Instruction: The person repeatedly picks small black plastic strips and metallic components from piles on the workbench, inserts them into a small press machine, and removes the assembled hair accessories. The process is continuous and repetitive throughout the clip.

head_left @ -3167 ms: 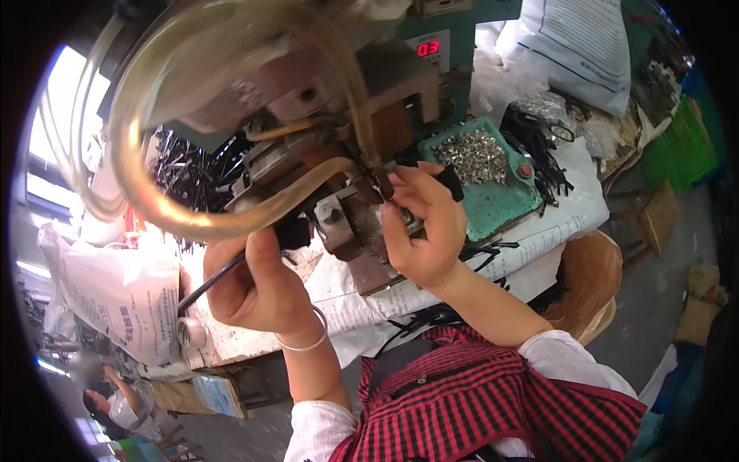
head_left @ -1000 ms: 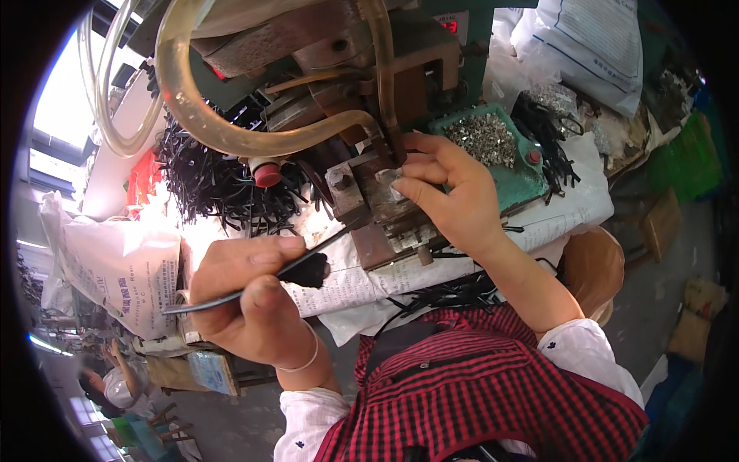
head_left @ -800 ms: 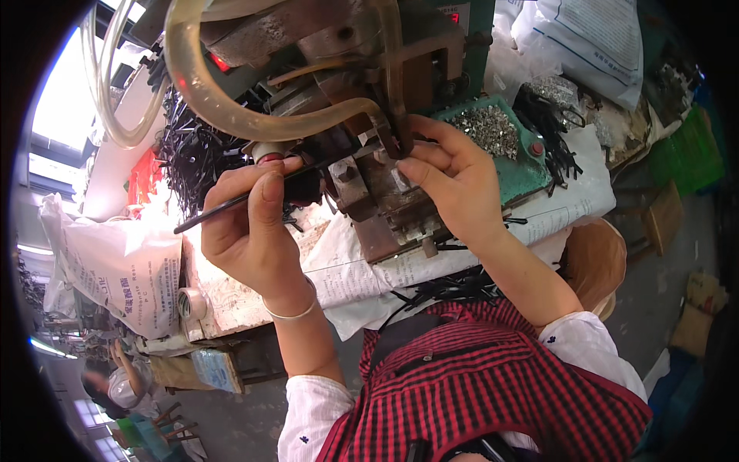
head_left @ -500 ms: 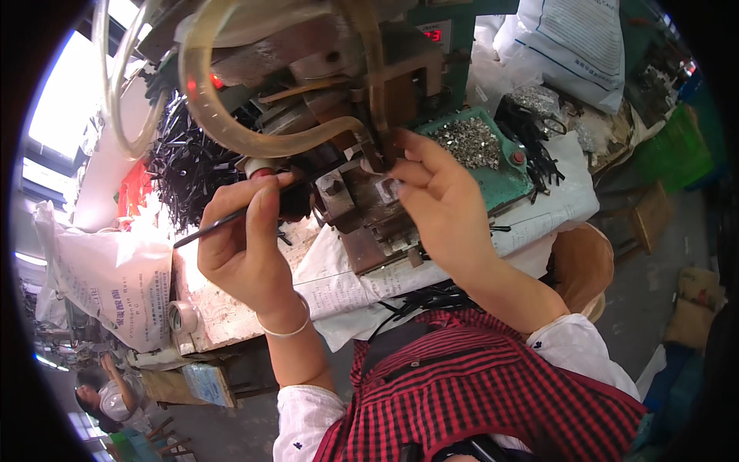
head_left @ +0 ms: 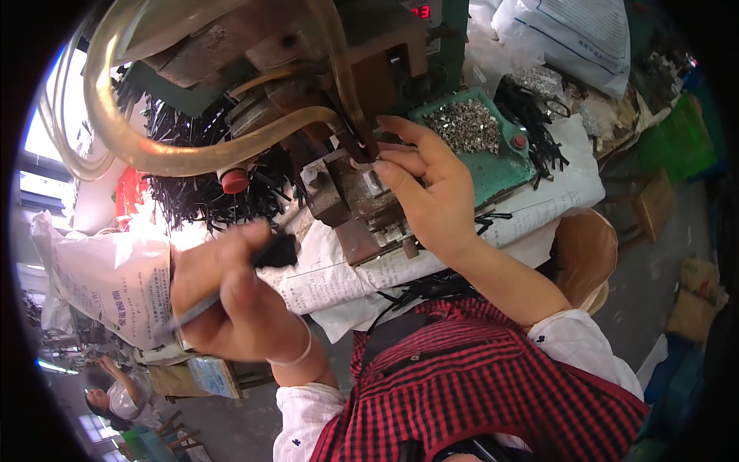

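My left hand [head_left: 231, 296], smeared by motion, is closed around a thin black strip [head_left: 275, 251] with a wider dark end. It is in front of the machine, to the left of the metal fixture [head_left: 358, 189]. At the fixture's right side, my right hand [head_left: 435, 192] has its thumb and a finger pinched together, the index finger stretched above them. Whatever may lie between those fingertips is too small to make out. Just above them, the clear yellowish hose [head_left: 223, 150] curves down toward the dark tool tip of the machine.
Right of the fixture, a green tray [head_left: 500, 181] holds many small shiny metal pieces [head_left: 466, 127]. Black strips are heaped behind the red button [head_left: 235, 181]. White printed bags [head_left: 108, 285] stand at left and far right. A brown bin [head_left: 585, 258] stands by my right forearm.
My left hand has drawn back toward me, carrying the black strip away from the fixture. My right hand stays at the fixture, shifted slightly left in view. The view itself has turned a little.
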The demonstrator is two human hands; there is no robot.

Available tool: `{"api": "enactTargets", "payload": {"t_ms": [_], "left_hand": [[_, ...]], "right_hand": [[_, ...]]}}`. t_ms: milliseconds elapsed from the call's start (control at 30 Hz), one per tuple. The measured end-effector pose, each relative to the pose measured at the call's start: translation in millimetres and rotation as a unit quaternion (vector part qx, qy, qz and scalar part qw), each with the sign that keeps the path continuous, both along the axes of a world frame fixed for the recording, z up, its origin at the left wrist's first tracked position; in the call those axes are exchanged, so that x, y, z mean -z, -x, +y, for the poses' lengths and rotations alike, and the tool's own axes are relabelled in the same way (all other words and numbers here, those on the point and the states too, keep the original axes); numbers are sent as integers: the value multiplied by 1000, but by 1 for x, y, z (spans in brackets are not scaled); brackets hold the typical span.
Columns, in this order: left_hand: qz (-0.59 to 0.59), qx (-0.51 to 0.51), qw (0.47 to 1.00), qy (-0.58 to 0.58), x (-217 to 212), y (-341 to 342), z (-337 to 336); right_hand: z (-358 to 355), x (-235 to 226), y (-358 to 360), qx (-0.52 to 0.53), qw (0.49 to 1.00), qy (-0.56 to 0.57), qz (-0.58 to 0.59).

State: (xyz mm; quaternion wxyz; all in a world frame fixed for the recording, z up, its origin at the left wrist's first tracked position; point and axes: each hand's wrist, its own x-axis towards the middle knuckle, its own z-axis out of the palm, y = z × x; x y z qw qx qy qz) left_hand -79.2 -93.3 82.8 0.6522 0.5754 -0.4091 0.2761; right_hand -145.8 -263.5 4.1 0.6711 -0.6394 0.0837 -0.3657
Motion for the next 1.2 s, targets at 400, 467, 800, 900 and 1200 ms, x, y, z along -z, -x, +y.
{"api": "enactTargets", "payload": {"t_ms": [400, 467, 800, 900, 1200], "left_hand": [[70, 57, 996, 8, 15, -44, -14], [53, 16, 998, 3, 17, -46, -14], [-300, -36, 923, -238, 68, 13, -45], [-325, -36, 921, -212, 81, 7, -48], [-309, -37, 930, -197, 80, 6, -56]], "right_hand": [[7, 1, -5, 22, 998, -49, -26], [1, -17, 3, -49, 996, -78, -11], [-91, 49, 40, 156, 885, 289, 331], [-98, 76, 66, 148, 860, 440, 213], [-124, 75, 80, 163, 881, 354, 267]]}}
